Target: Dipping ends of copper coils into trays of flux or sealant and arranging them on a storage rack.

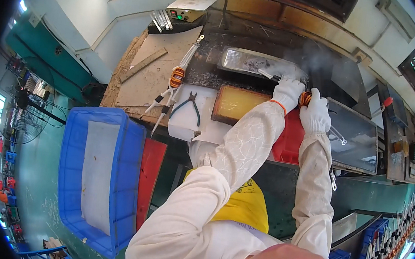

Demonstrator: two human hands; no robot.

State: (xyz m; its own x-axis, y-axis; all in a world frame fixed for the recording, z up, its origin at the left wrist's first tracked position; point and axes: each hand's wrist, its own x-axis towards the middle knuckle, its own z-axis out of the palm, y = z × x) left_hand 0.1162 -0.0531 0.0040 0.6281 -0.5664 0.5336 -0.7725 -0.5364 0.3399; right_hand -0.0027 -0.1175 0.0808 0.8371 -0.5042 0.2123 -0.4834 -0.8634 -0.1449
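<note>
Both my hands wear white knitted gloves. My left hand (288,93) is closed at the white-sleeved leads of a wound wire coil (305,98). My right hand (316,114) grips the orange and dark coil from its other side. Lead ends (267,74) point left from my left hand over the near edge of a silvery metal-filled trough (246,59); whether they touch the metal I cannot tell. Smoke rises by the trough's right end. An amber-filled rectangular tray (237,105) lies on the near side of the trough, left of my forearm.
A similar coil (176,77) with long leads lies left, near green-handled pliers (188,107). A control box (184,15) stands at the back left. A blue bin (126,171) is at my left, a red tray (287,137) below my hands, and a grey panel (354,136) at right.
</note>
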